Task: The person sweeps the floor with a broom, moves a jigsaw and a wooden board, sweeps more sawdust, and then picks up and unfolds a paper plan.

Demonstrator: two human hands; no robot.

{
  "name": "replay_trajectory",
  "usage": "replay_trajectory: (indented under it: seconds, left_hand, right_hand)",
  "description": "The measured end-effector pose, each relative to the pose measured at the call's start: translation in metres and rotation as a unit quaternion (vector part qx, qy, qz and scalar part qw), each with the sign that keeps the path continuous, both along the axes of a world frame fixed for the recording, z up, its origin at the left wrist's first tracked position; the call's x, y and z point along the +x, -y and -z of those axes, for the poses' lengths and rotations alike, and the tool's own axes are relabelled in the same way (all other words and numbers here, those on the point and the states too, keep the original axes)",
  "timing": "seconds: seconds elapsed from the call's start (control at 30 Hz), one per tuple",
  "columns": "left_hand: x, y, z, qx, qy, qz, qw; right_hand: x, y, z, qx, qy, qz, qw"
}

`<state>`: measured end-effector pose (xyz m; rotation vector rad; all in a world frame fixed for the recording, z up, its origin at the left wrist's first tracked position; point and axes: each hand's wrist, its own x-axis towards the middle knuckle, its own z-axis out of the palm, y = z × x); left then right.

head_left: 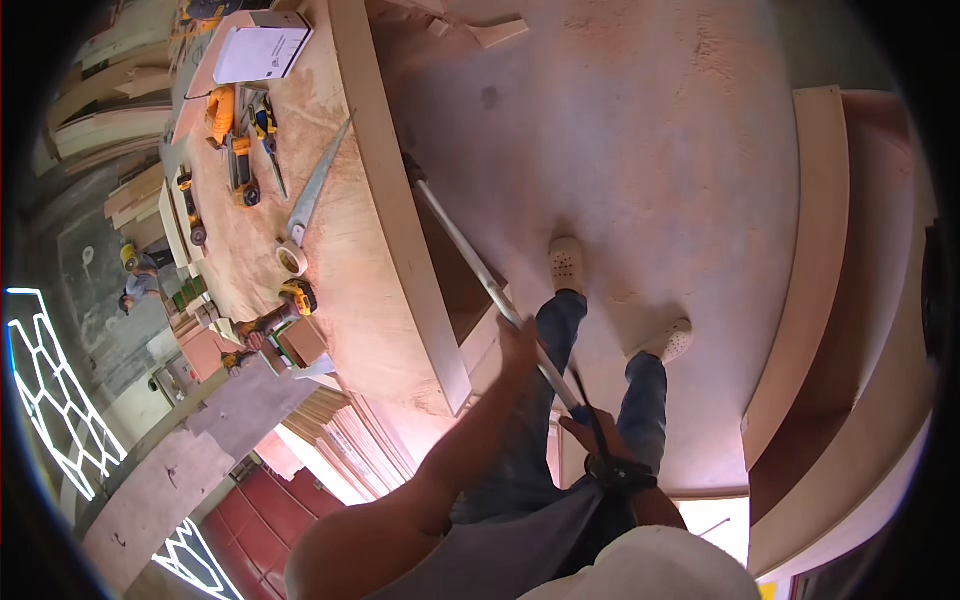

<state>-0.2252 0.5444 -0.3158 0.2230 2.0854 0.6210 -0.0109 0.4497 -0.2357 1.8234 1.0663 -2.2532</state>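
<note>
I have both hands on one pole (pixel 465 245), set apart along it: the left hand (pixel 518 342) is closed around it partway along, and the right hand (pixel 594 436), with a black band (pixel 620 474) on its wrist, is wrapped about the near end, though the strap and wrist hide some of the fingers from me. The pole slants away from my body toward the front left, its far end beside the edge of the workbench (pixel 345 345); whatever is fixed at that end is too dark for me to make out. Below me, two pale clogs (pixel 566 262) stand on the dusty floor (pixel 660 140), one ahead of the other. On the bench to my left lie a handsaw (pixel 318 185), a roll of tape (pixel 291 259) just beside its handle, a yellow and black drill (pixel 298 296) near the tape, and a grinder (pixel 242 178) farther off. A white sheet of paper (pixel 255 54) is near the bench's far end. On my right stands a curved wooden piece (pixel 815 220), well apart from the pole.
</note>
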Motion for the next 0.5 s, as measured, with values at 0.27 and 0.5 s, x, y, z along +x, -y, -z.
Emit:
replay_trajectory:
  seconds: [0.27, 0.5]
  left_hand:
    - [-0.03, -0.053, 0.011, 0.018, -0.032, 0.107, 0.994]
    - [-0.024, -0.043, -0.021, 0.032, -0.092, 0.081, 0.992]
  right_hand:
    - [-0.055, -0.034, 0.005, -0.082, -0.015, 0.017, 0.996]
    - [-0.033, -0.018, -0.011, -0.041, -0.093, 0.077, 0.992]
